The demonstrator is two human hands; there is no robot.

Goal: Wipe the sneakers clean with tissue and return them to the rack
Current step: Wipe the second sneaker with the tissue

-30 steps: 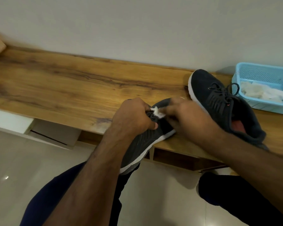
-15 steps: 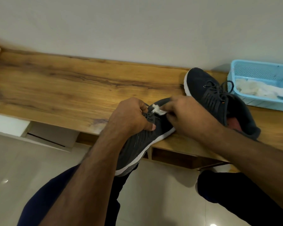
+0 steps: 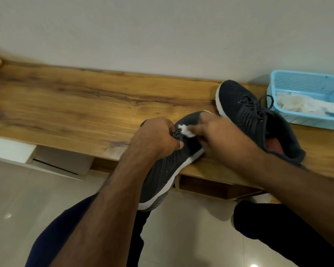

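A long wooden shelf top point(image 3: 69, 105) runs along the wall, and most of what matters sits toward its right end. A second dark sneaker point(image 3: 258, 120) lies there on its sole, toe toward the wall, laces loose; just beside its laces stands a light blue basket point(image 3: 305, 81) with crumpled white tissues point(image 3: 305, 106) in it. The sneaker being cleaned point(image 3: 168, 170) rests with its toe on the shelf edge and its heel hanging out over the floor, tilted toward the person.

The left hand point(image 3: 154, 139) grips this shoe over the lace area, fingers curled round the upper and the thumb pressed on its side. The right hand point(image 3: 226, 139) pinches a small wad of tissue point(image 3: 185, 131) between its fingertips, though motion blur hides exactly which fingers close on it. The wad pokes out just past those fingertips, touching the upper near the laces, between the two hands.

The step in hand appears to be wiping around the laces. To do it well, the left hand should hold the shoe firm against the shelf edge while the right makes short strokes away from the eyelets, so the tissue does not snag or shred; a piece this small probably needs swapping for a fresh one from the basket soon
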